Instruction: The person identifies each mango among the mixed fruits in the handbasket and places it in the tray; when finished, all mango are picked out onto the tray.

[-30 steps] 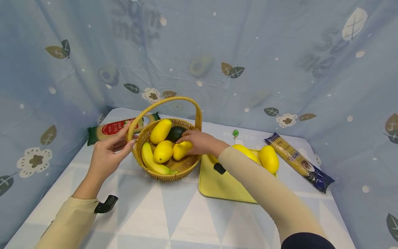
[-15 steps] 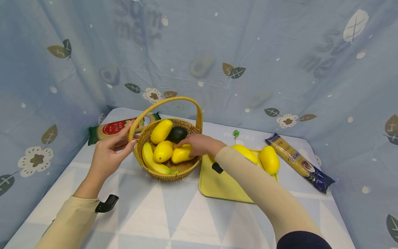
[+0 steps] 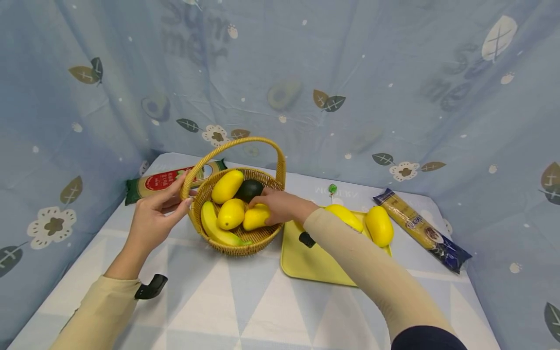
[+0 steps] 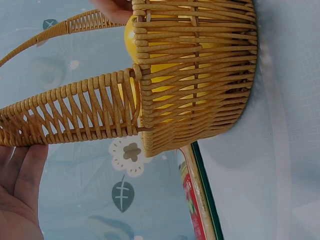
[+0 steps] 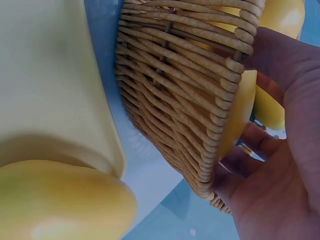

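In the head view, my left hand (image 3: 150, 218) holds the side of the wicker basket's handle (image 3: 251, 139) between thumb and fingers. My right hand (image 3: 284, 204) reaches over the right rim of the basket (image 3: 238, 250), its fingers curled round a yellow mango (image 3: 255, 218) low inside. Beside that one lie two more mangoes, one at the back (image 3: 227, 187) and one in the middle (image 3: 231, 214). A banana (image 3: 215, 228) curves along the left wall, and a dark green avocado (image 3: 249, 190) sits at the back, partly covered. The right wrist view shows the palm close against the woven rim.
Right of the basket is a yellow tray (image 3: 312, 265), partly hidden under the right sleeve, with mangoes (image 3: 379, 226) at its far side. A blue and gold pasta packet (image 3: 420, 228) lies beyond it. Behind the basket is a green and red packet (image 3: 159, 181). A small green-topped stick (image 3: 332, 188) lies at the back.
The right hand has shifted slightly with the mango in its fingers, and more of that mango and the avocado shows. The left hand keeps its hold on the handle.
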Demonstrator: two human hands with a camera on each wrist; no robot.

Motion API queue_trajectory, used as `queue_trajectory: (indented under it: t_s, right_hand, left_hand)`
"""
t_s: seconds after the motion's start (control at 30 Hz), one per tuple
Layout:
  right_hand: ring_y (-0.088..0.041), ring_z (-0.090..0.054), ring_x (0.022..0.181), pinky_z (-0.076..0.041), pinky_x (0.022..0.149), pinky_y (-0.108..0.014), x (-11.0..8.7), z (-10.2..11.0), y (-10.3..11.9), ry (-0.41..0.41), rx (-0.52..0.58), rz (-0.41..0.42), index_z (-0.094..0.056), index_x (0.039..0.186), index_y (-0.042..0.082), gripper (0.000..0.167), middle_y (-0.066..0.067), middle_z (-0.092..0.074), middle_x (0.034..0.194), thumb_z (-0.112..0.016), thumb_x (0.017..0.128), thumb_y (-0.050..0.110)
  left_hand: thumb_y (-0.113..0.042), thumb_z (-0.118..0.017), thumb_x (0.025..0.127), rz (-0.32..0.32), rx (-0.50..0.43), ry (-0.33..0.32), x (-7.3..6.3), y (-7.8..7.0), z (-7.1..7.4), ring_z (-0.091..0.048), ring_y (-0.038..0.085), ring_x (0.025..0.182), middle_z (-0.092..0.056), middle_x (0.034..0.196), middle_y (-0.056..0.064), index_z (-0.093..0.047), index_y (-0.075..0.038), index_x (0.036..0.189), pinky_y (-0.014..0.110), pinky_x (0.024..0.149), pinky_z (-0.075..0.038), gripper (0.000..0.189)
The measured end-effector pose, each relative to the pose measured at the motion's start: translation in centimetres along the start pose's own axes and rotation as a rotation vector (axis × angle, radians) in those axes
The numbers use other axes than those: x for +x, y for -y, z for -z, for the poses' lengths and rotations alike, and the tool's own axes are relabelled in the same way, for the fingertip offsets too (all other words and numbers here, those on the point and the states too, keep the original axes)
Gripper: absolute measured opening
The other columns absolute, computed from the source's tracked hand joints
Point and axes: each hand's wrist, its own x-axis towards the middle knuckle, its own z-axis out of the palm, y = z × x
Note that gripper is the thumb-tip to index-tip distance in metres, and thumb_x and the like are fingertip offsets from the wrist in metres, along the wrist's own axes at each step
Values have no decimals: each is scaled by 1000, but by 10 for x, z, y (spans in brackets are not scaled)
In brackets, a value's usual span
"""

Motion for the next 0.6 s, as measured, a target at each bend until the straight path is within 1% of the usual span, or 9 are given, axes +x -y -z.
queue_trajectory:
  t_s: [0.13, 0.23, 0.33, 0.43, 0.6]
  right_hand:
    - [-20, -50, 110, -49, 98, -35, -4, 1, -2, -32, 22, -6, -55, 143, 34, 54, -8, -46, 134, -75, 93, 27]
    - [-20, -49, 109, -49, 96, -35, -8, 1, -2, -51, 33, -3, -55, 143, 36, 54, -7, -46, 132, -74, 93, 29]
    - [-20, -50, 105, -49, 91, -35, -13, 1, -3, -75, 24, -6, -54, 144, 37, 54, -5, -46, 130, -72, 93, 31]
    - [-20, -51, 101, -49, 86, -35, -20, 1, -1, -102, 13, -16, -53, 145, 37, 56, -5, -46, 128, -71, 93, 33]
    - [-20, -51, 96, -50, 79, -35, -33, 4, 2, -177, 12, -36, -53, 144, 39, 56, -3, -46, 123, -71, 92, 36]
  left_hand:
    - [6, -73, 90, 5, 1, 0, 0, 0, 0, -61, -16, 98, -74, 109, 20, -53, -23, 150, 9, 80, -52, 70]
    - [5, -73, 90, 13, 1, 0, 0, -1, -1, -61, -16, 98, -74, 110, 20, -53, -23, 150, 9, 80, -51, 69]
    - [5, -73, 90, 16, -8, 3, 1, -2, -1, -61, -15, 99, -74, 110, 20, -53, -21, 150, 9, 81, -52, 68]
    - [5, -73, 90, 17, -14, 4, 1, -3, -2, -62, -14, 99, -74, 110, 20, -54, -23, 149, 9, 81, -52, 68]
    - [4, -73, 90, 19, -12, 0, 0, -3, -2, -62, -15, 99, -74, 110, 20, -54, -26, 149, 9, 81, -51, 69]
